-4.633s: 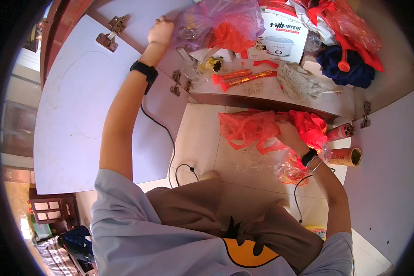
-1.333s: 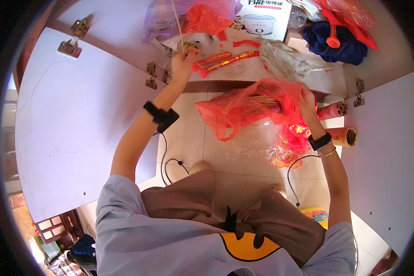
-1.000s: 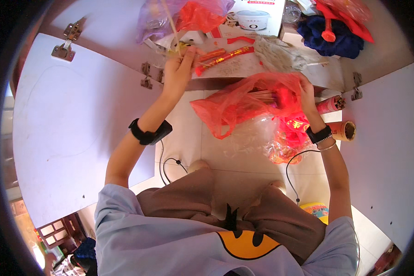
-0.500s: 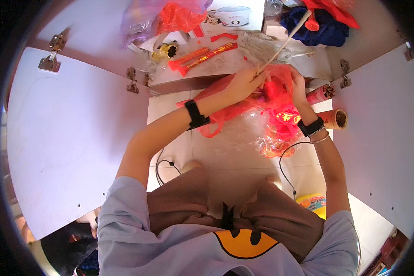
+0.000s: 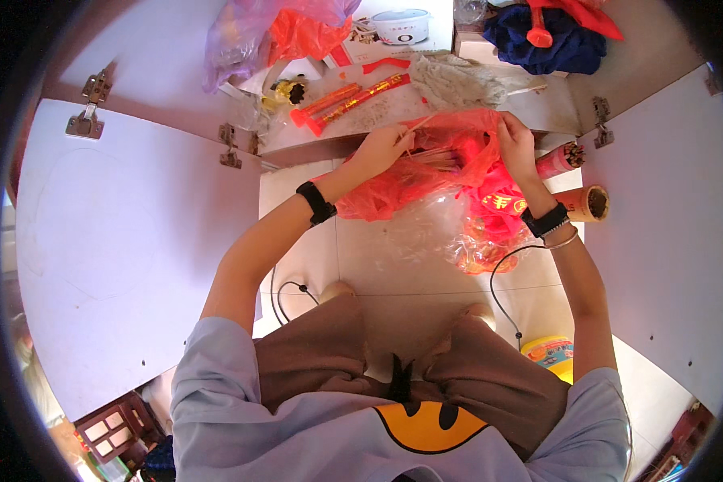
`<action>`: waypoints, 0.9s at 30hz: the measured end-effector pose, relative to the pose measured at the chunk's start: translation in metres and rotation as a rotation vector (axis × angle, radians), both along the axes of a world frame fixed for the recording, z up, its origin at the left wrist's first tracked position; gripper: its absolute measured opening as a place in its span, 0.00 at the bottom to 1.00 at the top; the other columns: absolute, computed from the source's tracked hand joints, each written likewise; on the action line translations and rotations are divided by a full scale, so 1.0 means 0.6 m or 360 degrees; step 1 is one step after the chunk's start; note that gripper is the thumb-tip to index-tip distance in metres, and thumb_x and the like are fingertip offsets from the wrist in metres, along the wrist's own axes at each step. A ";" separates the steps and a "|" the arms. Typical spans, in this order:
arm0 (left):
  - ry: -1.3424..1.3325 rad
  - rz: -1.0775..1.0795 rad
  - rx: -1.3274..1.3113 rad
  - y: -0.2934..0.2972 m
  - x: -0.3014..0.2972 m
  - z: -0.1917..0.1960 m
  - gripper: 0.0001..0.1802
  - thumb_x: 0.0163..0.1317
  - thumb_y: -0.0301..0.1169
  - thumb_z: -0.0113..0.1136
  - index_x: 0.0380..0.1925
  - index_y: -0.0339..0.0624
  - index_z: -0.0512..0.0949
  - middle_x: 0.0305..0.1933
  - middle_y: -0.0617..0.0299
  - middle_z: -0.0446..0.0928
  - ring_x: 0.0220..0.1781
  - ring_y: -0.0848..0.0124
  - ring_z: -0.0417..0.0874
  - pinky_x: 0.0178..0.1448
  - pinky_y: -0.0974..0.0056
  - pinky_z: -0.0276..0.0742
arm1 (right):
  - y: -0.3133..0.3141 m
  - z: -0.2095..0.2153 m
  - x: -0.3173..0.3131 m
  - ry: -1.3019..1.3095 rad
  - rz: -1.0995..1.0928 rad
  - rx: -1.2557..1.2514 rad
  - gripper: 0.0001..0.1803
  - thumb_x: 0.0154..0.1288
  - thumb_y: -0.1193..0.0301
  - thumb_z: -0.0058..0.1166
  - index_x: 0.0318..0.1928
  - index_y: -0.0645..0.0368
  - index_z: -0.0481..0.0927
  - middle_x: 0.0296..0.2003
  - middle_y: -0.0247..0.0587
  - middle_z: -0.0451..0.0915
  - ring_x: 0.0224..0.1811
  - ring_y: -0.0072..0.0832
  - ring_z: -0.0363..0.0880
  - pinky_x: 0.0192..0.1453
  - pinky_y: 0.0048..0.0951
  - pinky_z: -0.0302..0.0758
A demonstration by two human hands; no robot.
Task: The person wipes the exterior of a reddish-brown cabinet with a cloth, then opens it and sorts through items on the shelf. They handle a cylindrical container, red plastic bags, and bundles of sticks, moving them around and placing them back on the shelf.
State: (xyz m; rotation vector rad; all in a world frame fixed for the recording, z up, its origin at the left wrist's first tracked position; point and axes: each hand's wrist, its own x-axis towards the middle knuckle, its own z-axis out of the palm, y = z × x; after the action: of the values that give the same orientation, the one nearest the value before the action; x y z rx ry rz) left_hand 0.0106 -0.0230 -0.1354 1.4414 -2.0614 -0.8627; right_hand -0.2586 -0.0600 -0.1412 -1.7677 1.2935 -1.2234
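Note:
A translucent red plastic bag (image 5: 377, 191) spreads between my hands, just below the front edge of the cabinet floor. My right hand (image 5: 519, 146) is closed on the bag's upper right rim, pulling it up. At the bag's left side, my left hand (image 5: 387, 149) is closed around a thin pale stick (image 5: 419, 123), its visible end poking out past the fingers. Several similar thin sticks (image 5: 438, 158) lie inside the bag's mouth. Below my right hand, a bright red package with yellow markings (image 5: 502, 202) rests in clear crinkled wrap (image 5: 490, 253).
White cabinet doors (image 5: 120, 257) stand open on both sides. On the cabinet floor lie red-and-gold tubes (image 5: 361, 100), a grey cloth (image 5: 458, 80) and a dark blue cloth (image 5: 550, 44). A bundle of sticks (image 5: 566, 158) and a cardboard tube (image 5: 590, 203) are beside my right wrist. A black cable (image 5: 494, 277) crosses the tiles.
My left hand has moved left and slightly down, and the long stick that pointed up over the cabinet floor has come down toward the bag. The bag's mouth now shows sticks inside.

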 end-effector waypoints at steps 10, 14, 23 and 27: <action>-0.0061 0.0042 -0.0254 -0.012 0.028 0.048 0.17 0.65 0.39 0.46 0.27 0.37 0.74 0.27 0.48 0.75 0.33 0.52 0.77 0.38 0.54 0.70 | -0.001 0.007 0.018 -0.0090 0.0082 0.0167 0.11 0.65 0.70 0.45 0.34 0.67 0.74 0.20 0.45 0.73 0.22 0.24 0.71 0.29 0.27 0.70; -0.0293 0.0022 -0.0390 -0.011 0.030 0.079 0.13 0.65 0.38 0.47 0.31 0.40 0.72 0.25 0.48 0.73 0.31 0.51 0.76 0.34 0.52 0.68 | 0.003 0.010 0.016 -0.0074 0.0086 0.0191 0.11 0.65 0.70 0.45 0.33 0.67 0.74 0.20 0.46 0.73 0.21 0.24 0.71 0.28 0.27 0.69; -0.0650 -0.0334 -0.0210 0.006 0.009 0.067 0.15 0.64 0.41 0.48 0.32 0.39 0.72 0.28 0.46 0.75 0.32 0.48 0.76 0.35 0.51 0.70 | -0.023 -0.018 0.000 0.0139 -0.0267 -0.0145 0.10 0.64 0.71 0.46 0.37 0.66 0.75 0.23 0.54 0.75 0.24 0.33 0.73 0.31 0.33 0.71; -0.0328 -0.0256 -0.0097 0.030 0.001 0.019 0.14 0.63 0.38 0.49 0.33 0.37 0.72 0.29 0.44 0.73 0.34 0.47 0.75 0.38 0.51 0.70 | -0.030 -0.029 -0.007 -0.0068 -0.0238 -0.0089 0.12 0.65 0.70 0.46 0.42 0.67 0.76 0.29 0.53 0.78 0.30 0.34 0.76 0.37 0.32 0.73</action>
State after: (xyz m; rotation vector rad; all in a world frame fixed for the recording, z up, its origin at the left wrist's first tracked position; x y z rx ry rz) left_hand 0.0114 -0.0050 -0.1241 1.3968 -2.3622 -0.7307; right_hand -0.2628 -0.0782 -0.1584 -1.6994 1.4000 -1.3846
